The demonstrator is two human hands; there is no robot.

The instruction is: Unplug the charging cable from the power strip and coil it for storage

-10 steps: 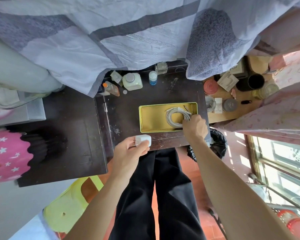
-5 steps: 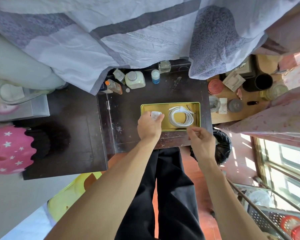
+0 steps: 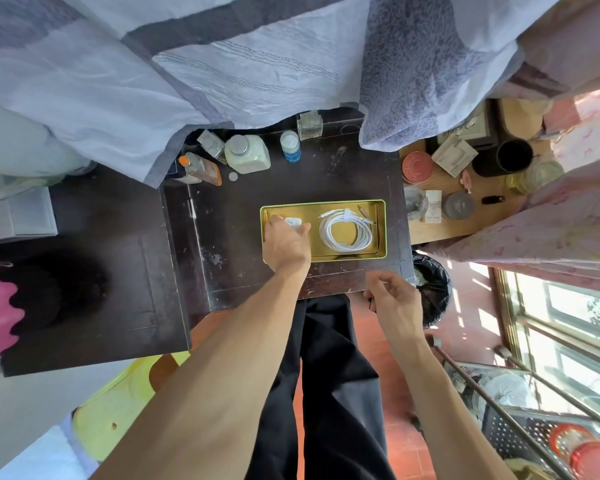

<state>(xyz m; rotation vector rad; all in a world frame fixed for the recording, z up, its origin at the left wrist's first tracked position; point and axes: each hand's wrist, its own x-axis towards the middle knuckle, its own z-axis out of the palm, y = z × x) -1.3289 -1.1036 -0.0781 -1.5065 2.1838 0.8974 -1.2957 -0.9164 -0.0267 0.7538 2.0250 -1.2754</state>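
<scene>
cable coiled up and sitting in the tin

the white cable (image 3: 346,231) is lying in a neat round coil in the right half of the gold tin (image 3: 378,206), with a small white band around the top of the loop and its plug ends sticking out toward the tin's far right corner. the tin is sitting on the dark table (image 3: 243,271), near its front edge.

the left hand (image 3: 286,244) is reaching into the left half of the tin, fingers curled around a small white charger (image 3: 293,222), which is sitting down at the tin floor. can't tell if it's actually resting there or just held at that level. charger and coil are apart, a strip of bare gold showing between them.

the right hand (image 3: 394,299) is hanging just off the table's front right corner, clear of the tin, fingers loosely curled and holding nothing.

bottles (image 3: 246,154) are standing along the back of the table, under the edge of a hanging grey sheet (image 3: 187,81).
</scene>
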